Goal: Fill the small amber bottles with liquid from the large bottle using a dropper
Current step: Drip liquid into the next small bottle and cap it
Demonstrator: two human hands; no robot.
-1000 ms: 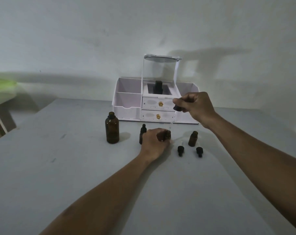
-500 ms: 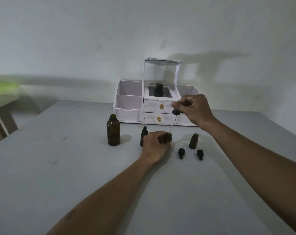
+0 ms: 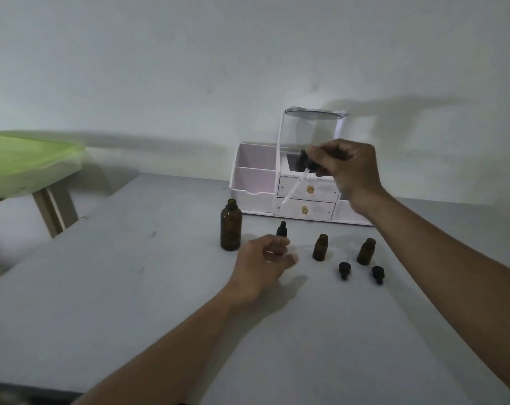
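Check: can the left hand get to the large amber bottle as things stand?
Probably yes. The left hand is open and empty, low over the table just right of the large amber bottle. Only the capped small bottle stands nearby, behind the fingers, not between hand and bottle.

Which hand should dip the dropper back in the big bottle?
Probably the right hand: it already holds the dropper, tip angled toward the open large bottle. The left hand is empty, open near the small bottles.
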